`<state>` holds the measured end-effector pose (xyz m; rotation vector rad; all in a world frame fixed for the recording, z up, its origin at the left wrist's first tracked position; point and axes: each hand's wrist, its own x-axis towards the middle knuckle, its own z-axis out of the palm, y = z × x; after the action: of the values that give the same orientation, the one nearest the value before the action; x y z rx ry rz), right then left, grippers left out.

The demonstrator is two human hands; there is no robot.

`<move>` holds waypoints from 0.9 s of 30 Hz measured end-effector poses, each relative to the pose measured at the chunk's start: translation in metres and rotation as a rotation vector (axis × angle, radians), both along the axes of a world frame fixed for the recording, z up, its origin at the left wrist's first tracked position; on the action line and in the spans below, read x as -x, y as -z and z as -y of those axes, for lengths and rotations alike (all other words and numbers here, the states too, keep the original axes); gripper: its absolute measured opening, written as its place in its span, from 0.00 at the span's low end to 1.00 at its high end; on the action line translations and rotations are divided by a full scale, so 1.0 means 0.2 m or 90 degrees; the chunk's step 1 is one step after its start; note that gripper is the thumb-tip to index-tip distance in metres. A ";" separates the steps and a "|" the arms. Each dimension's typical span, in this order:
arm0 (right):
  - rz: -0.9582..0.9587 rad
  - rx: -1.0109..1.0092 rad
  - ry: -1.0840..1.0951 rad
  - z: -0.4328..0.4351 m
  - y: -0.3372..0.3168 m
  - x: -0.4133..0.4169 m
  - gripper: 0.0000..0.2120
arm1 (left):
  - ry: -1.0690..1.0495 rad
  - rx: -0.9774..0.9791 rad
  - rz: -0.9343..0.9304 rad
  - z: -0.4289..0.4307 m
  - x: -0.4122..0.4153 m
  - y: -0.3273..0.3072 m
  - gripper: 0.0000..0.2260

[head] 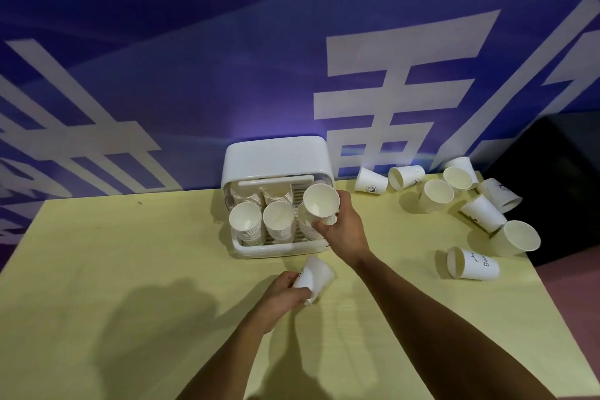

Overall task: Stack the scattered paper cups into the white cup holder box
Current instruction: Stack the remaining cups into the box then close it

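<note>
The right hand (341,230) gripped a paper cup (321,201) over the right-hand stack in the white box (276,156). The left hand (282,295) held a second cup (316,276) just before the box. Among the loose cups (436,195) to the right, one lying cup (472,265) read "Ber", the rest hidden.

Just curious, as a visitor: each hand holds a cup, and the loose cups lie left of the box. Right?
Not quite. The left hand and right hand each hold a cup, yes, but the loose cups lie right of the box, not left. The head view shows it.
</note>
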<state>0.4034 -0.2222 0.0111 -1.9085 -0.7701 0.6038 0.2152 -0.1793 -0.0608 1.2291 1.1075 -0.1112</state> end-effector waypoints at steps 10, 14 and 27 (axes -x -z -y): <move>-0.009 0.074 0.001 0.00 0.04 -0.02 0.38 | 0.029 -0.007 -0.008 0.00 0.00 -0.03 0.22; -0.020 0.080 -0.014 0.05 0.06 -0.04 0.34 | 0.015 -0.009 0.009 -0.01 -0.02 -0.06 0.22; 0.014 0.025 -0.011 -0.08 0.01 0.00 0.32 | 0.005 -0.008 0.017 0.00 -0.04 -0.06 0.21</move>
<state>0.4038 -0.2068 0.0088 -1.9483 -0.7950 0.6145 0.2231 -0.1784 -0.0478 1.2431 1.0812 -0.0932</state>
